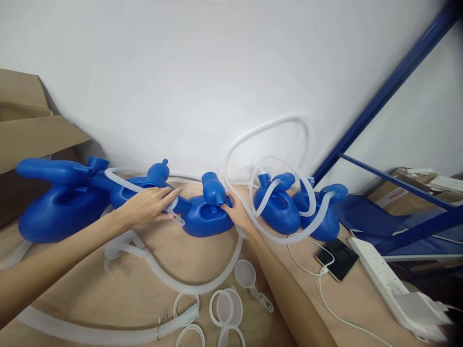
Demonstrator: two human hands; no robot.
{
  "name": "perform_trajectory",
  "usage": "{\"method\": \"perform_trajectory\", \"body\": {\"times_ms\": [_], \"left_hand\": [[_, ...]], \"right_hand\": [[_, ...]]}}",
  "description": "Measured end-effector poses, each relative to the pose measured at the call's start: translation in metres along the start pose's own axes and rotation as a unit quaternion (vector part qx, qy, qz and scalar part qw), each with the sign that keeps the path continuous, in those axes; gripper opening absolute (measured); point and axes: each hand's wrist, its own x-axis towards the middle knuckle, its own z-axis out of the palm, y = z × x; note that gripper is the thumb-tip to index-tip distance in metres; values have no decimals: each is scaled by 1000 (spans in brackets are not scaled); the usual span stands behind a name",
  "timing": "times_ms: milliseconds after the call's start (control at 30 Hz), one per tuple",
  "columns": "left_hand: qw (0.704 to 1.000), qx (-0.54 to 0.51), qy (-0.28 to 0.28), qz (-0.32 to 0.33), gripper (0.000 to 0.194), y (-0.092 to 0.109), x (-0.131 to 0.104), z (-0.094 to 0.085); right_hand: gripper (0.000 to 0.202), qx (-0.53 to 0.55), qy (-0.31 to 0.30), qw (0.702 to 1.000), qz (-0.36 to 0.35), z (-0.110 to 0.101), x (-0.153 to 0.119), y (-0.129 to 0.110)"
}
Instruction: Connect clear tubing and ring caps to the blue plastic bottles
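A blue plastic urinal bottle (208, 224) lies on its side on the tabletop, between my two hands. At its left end, my left hand (154, 205) closes its fingers on a translucent cap (176, 217) with a strap, at the bottle's mouth. Whether the cap is fully seated I cannot tell. My right hand (237, 212) grips the bottle's right end, thumb near the small spout. Below them, a translucent hose (195, 288) curves across the table. Loose translucent caps (245, 273) and white rings (186, 306) lie near the front.
Other blue bottles (65, 217) stand on both sides, those at right (278, 212) with hoses (265, 132) looped against the wall. A cardboard box (36, 130) is at left. On the right are a phone (338, 258), a power strip (383, 279) and a blue metal frame (387, 86).
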Motion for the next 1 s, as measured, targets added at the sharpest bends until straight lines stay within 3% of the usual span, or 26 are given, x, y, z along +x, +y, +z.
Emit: {"method": "perform_trajectory", "body": {"times_ms": [233, 467, 700, 1000], "left_hand": [[990, -54, -31, -130, 84, 26, 13, -15], [986, -27, -21, -161, 90, 39, 20, -18], [975, -8, -31, -222, 69, 50, 24, -10], [950, 7, -50, -308, 59, 65, 31, -19]], "right_hand": [[21, 4, 13, 1000, 3, 3, -3, -3], [20, 1, 13, 1000, -2, 4, -1, -1], [20, 13, 14, 1000, -4, 5, -1, 1], [17, 21, 23, 1000, 7, 6, -2, -2]]}}
